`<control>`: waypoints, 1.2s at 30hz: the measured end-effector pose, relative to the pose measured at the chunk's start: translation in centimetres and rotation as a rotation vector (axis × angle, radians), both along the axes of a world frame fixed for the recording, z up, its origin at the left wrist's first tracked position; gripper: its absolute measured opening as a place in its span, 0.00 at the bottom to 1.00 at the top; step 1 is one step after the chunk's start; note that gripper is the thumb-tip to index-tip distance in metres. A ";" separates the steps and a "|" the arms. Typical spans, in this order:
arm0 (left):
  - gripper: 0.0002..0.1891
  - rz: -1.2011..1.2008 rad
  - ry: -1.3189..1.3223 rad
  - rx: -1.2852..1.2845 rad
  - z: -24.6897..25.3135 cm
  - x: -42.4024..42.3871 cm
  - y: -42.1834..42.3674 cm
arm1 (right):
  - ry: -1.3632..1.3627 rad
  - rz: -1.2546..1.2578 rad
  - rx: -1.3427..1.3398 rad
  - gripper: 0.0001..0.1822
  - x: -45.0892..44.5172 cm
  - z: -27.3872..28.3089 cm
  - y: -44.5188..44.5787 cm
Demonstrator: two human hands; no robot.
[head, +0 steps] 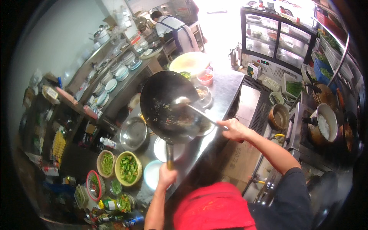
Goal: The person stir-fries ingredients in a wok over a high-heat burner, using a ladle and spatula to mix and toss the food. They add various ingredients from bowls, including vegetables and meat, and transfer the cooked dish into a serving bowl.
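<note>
My left hand (166,176) grips the handle (170,155) of a black wok (156,89), held tilted above a steel counter (230,79). Bits of chopped food cling to the wok's inner surface. In my right hand (235,130) is a long-handled metal ladle or turner (202,114); its bright head lies within the wok, too blurred to tell which. Beneath the wok's right edge shows part of a plate (209,131), mostly hidden. A white plate (159,149) and a pale blue-rimmed one (151,174) sit close to the wok handle.
A steel bowl (132,133) and a yellow basket (140,169) of cut green vegetables stand left. Clear tubs (207,96) are beyond the wok. At right, a pot (333,115) stands on the stove (297,126). Another person (175,31) bends over a far worktop.
</note>
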State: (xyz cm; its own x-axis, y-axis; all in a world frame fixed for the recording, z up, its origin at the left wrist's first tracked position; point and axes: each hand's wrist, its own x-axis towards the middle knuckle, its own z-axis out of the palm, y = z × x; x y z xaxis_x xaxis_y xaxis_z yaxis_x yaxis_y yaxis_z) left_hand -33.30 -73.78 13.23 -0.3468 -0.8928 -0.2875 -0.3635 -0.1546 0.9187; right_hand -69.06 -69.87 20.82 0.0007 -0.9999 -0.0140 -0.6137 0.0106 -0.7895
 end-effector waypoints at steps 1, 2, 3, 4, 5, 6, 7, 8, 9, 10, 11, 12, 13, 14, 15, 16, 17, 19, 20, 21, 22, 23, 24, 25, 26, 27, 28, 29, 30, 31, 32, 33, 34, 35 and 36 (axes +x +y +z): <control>0.09 -0.006 -0.014 -0.028 -0.1 -0.3 -0.2 | 0.011 -0.012 0.080 0.32 -0.3 0.2 0.4; 0.09 -0.006 -0.039 -0.045 -0.1 -0.6 -0.3 | 0.020 -0.024 0.160 0.32 -0.6 0.6 0.9; 0.08 -0.004 -0.064 -0.061 0.4 -1.1 0.0 | 0.029 -0.034 0.242 0.32 -0.5 1.4 1.3; 0.08 -0.003 -0.089 -0.078 0.6 -1.4 0.1 | 0.044 -0.026 0.253 0.32 -0.8 1.3 1.5; 0.07 -0.006 -0.107 -0.135 -0.2 -1.3 0.0 | 0.058 -0.018 0.264 0.32 -0.9 1.2 1.7; 0.06 -0.006 -0.126 -0.194 -1.5 -0.8 -0.3 | 0.072 -0.008 0.274 0.32 -1.0 1.2 2.0; 0.05 -0.012 -0.140 -0.254 -2.2 -1.0 -0.6 | 0.155 0.012 0.224 0.32 -1.2 0.8 2.3; 0.05 0.012 -0.189 -0.290 -2.6 -1.2 -0.8 | 0.238 0.031 0.174 0.33 -1.3 -0.1 2.5; 0.05 0.035 -0.238 -0.329 -2.7 -1.8 -0.8 | 0.321 0.050 0.125 0.33 -1.3 -0.8 2.6; 0.05 0.058 -0.285 -0.367 -2.8 -2.3 -0.8 | 0.425 0.061 0.124 0.33 -1.3 -1.2 2.8; 0.06 0.059 -0.307 -0.429 -2.8 -2.8 -0.8 | 0.474 0.065 0.146 0.34 -1.2 -1.5 3.3; 0.06 0.068 -0.330 -0.491 -2.9 -3.2 -0.8 | 0.523 0.078 0.164 0.34 -0.9 -1.3 3.6; 0.07 0.077 -0.353 -0.553 -3.0 -3.4 -0.9 | 0.572 0.091 0.183 0.35 -0.6 -1.1 3.9; 0.07 0.104 -0.374 -0.525 -3.8 -3.3 -1.3 | 0.621 0.102 0.168 0.36 -0.1 -1.2 4.3; 0.06 0.090 -0.399 -0.540 -3.8 -3.5 -1.3 | 0.611 0.080 0.153 0.37 0.2 -1.4 4.7; 0.06 0.077 -0.423 -0.554 -3.7 -3.7 -1.3 | 0.600 0.059 0.138 0.37 0.6 -1.9 4.9; 0.07 0.064 -0.445 -0.573 -3.6 -3.9 -1.3 | 0.592 0.035 0.120 0.37 1.0 -2.3 5.1; 0.07 0.062 -0.412 -0.611 -3.8 -4.0 -1.6 | 0.587 -0.020 -0.004 0.39 1.9 -4.3 5.1; 0.06 0.063 -0.393 -0.629 -3.8 -4.0 -1.7 | 0.585 -0.029 -0.023 0.37 2.3 -5.1 5.1; 0.06 0.070 -0.378 -0.629 -3.8 -3.8 -1.7 | 0.583 -0.032 -0.042 0.36 3.1 -4.4 5.2; 0.06 0.075 -0.362 -0.630 -3.8 -3.5 -1.9 | 0.517 -0.043 0.068 0.34 3.7 -3.6 5.5; 0.06 0.080 -0.346 -0.631 -3.6 -3.2 -2.0 | 0.450 -0.057 0.177 0.33 4.4 -2.5 6.0; 0.06 0.070 -0.314 -0.609 -3.4 -2.9 -2.1 | 0.386 -0.079 0.295 0.31 5.1 -1.5 6.7; 0.06 0.058 -0.283 -0.588 -3.1 -2.5 -2.4 | 0.444 -0.102 0.230 0.30 5.4 -2.0 7.3; 0.06 0.068 -0.283 -0.509 -2.5 -2.2 -2.6 | 0.503 -0.126 0.165 0.29 5.6 -3.3 8.3; 0.07 0.039 -0.236 -0.494 -2.5 -1.3 -3.0 | 0.565 -0.142 0.101 0.28 6.3 -4.5 9.4; 0.07 -0.004 -0.201 -0.453 -2.4 -0.5 -3.3 | 0.529 -0.256 0.028 0.29 7.7 -5.3 10.3; 0.08 -0.050 -0.167 -0.412 -2.4 0.3 -3.8 | 0.292 -0.378 -0.156 0.31 9.1 -6.5 11.4; 0.08 -0.110 -0.098 -0.358 -4.2 1.8 -4.8 | 0.083 -0.472 -0.099 0.32 11.5 -4.3 11.7; 0.08 -0.185 -0.028 -0.216 -4.0 2.2 -4.3 | -0.121 -0.589 -0.035 0.34 14.0 -1.7 12.6; 0.09 -0.277 0.048 -0.076 -2.7 1.7 -3.7 | -0.262 -0.667 -0.013 0.34 15.4 -1.0 13.7; 0.10 -0.370 0.123 0.058 -1.6 1.4 -3.1 | -0.402 -0.742 -0.005 0.34 16.6 -0.8 14.8; 0.11 -0.415 0.225 0.106 -1.3 1.0 -1.7 | -0.498 -0.784 -0.064 0.34 17.8 -0.8 16.2; 0.12 -0.534 0.242 0.203 -1.0 1.0 -0.5 | -0.463 -0.856 -0.065 0.32 19.0 -0.3 17.7; 0.11 -0.608 0.280 0.278 -0.5 1.0 1.1 | -0.290 -0.911 -0.180 0.31 20.6 -0.7 19.3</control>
State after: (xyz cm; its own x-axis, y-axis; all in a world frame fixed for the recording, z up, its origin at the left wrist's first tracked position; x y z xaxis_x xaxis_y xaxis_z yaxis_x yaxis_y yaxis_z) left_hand -32.27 -72.66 12.75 -0.8528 -0.4250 -0.3035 -0.2163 -0.2414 0.9460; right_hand -48.46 -50.53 20.13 -0.7952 -0.6061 0.0184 -0.2119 0.2494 -0.9449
